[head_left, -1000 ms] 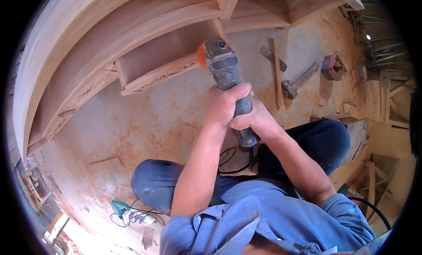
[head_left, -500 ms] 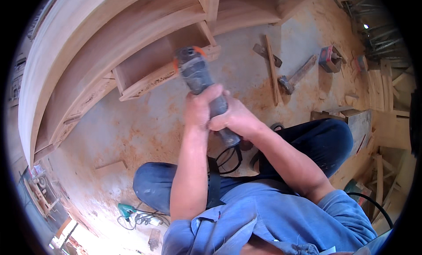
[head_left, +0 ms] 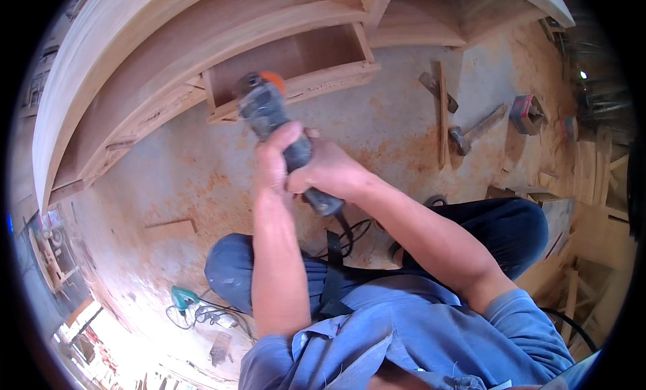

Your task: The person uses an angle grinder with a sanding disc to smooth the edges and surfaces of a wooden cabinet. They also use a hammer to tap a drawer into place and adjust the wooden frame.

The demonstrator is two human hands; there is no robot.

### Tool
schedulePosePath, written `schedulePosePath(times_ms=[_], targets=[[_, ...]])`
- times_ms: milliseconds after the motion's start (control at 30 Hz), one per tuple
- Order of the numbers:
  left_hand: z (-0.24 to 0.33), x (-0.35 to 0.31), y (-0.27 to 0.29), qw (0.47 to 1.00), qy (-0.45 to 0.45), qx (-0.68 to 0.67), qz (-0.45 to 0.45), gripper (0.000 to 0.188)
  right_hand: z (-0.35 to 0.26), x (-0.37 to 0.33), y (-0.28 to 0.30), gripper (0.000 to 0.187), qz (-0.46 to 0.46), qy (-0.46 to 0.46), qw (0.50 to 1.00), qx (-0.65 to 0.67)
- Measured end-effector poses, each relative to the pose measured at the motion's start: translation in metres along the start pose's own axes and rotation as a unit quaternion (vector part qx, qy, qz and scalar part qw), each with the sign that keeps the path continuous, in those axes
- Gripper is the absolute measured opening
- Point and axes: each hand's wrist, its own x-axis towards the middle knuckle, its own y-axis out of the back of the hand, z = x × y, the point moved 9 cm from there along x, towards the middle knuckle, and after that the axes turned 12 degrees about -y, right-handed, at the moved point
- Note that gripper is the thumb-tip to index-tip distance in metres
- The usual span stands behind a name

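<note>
Both hands are closed around the dusty grey body of an angle grinder [head_left: 267,115] with an orange disc at its head. My left hand [head_left: 272,160] wraps the near side of the body, thumb laid along the top. My right hand [head_left: 331,169] grips it from the right, just behind. A cord runs from the tool's rear toward my lap. The grinder's head is over the left part of an open wooden drawer [head_left: 330,81], in a large curved wooden cabinet [head_left: 158,60]. Whether the disc touches the drawer front cannot be made out.
On the dusty floor at right lie a hammer [head_left: 481,129], a wooden strip [head_left: 443,114] and a small box [head_left: 526,114]. A wooden board [head_left: 171,229] and a green power tool [head_left: 183,298] with cords are at left. My bent knees flank the cord.
The grinder, still held in both hands, has moved left along the drawer, from its right end toward its left end. The cabinet and floor items have shifted rightward in the view.
</note>
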Motion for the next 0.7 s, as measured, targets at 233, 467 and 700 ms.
schedulePosePath(times_ms=[233, 467, 700], targets=[[-0.006, -0.006, -0.023, 0.998, -0.008, 0.044, -0.037, 0.030, -0.002, -0.020, 0.021, 0.046, 0.055, 0.031, 0.998, 0.016], [-0.063, -0.010, -0.122, 0.980, 0.003, 0.080, -0.181, 0.027, 0.038, -0.064, 0.097, 0.042, 0.124, 0.014, 0.984, 0.128], [-0.011, -0.005, -0.037, 0.996, -0.012, -0.013, -0.090, 0.023, 0.013, -0.025, 0.022, 0.045, 0.083, 0.008, 0.995, 0.061]])
